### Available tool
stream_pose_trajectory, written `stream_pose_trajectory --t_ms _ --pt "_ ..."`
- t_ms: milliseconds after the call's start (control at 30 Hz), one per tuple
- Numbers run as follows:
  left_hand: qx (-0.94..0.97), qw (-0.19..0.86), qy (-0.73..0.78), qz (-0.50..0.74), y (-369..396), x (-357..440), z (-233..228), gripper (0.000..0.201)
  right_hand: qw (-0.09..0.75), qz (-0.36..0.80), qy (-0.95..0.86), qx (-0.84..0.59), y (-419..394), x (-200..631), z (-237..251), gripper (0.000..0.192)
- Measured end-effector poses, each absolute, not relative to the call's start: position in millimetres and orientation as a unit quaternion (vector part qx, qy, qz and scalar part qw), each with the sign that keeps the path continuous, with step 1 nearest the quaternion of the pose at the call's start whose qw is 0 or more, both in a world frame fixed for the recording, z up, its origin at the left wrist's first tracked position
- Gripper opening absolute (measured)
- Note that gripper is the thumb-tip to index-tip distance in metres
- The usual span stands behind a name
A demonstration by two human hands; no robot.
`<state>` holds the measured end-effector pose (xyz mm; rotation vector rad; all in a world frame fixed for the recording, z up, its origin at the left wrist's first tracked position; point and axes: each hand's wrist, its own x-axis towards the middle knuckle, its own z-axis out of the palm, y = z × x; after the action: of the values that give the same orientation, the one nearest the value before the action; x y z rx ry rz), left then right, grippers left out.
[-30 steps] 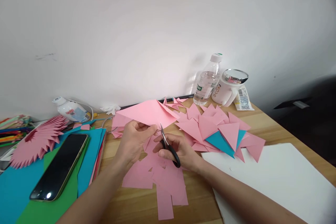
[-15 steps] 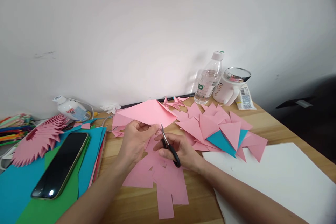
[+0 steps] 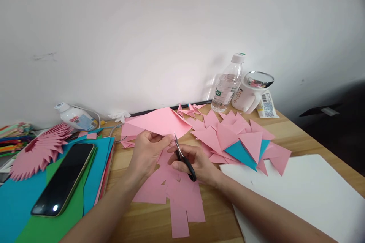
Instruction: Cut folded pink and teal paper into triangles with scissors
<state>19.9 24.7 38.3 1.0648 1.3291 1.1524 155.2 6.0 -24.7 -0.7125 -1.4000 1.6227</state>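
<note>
My left hand (image 3: 148, 150) pinches the near edge of a folded sheet of pink paper (image 3: 159, 120) between thumb and fingers. In my right hand (image 3: 196, 161) is a pair of scissors (image 3: 185, 161) with black handles, its blades pointing up and away. The blade tips are at the paper's lower edge, close to my left thumb; whether they are parted I cannot tell. Beneath both hands lie flat pink paper pieces (image 3: 179, 201) with notches cut in them. To the right spreads a pile of folded pink paper pieces (image 3: 228, 133) with a blue folded piece (image 3: 242, 154) among them.
A water bottle (image 3: 226, 87) and a white mug (image 3: 248, 97) stand at the back right. White board (image 3: 291, 190) covers the front right. On the left, a phone (image 3: 64, 180) rests on coloured paper (image 3: 17, 201), near a pleated pink paper ring (image 3: 42, 152) and a white bottle (image 3: 75, 115).
Both hands, the scissors and the pink paper hold nearly the same place. The view has shifted very slightly, moving the phone and other left-side things a little to the left.
</note>
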Motion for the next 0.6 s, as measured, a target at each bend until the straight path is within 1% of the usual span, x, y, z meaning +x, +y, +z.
stream_pose_trajectory --t_ms 267,400,600 --pt "0.453 0.519 0.544 0.479 23.6 18.3 36.7 0.014 0.425 0.657 -0.548 -0.295 5.2 154.5 -27.0 0.038" --pt "0.442 0.531 0.539 0.483 23.6 18.8 35.9 0.014 0.433 0.637 -0.559 -0.308 5.4 154.5 -30.0 0.036" --pt "0.430 0.542 0.540 0.480 24.0 20.1 36.7 0.011 0.434 0.646 -0.544 -0.313 5.1 154.3 -31.4 0.034"
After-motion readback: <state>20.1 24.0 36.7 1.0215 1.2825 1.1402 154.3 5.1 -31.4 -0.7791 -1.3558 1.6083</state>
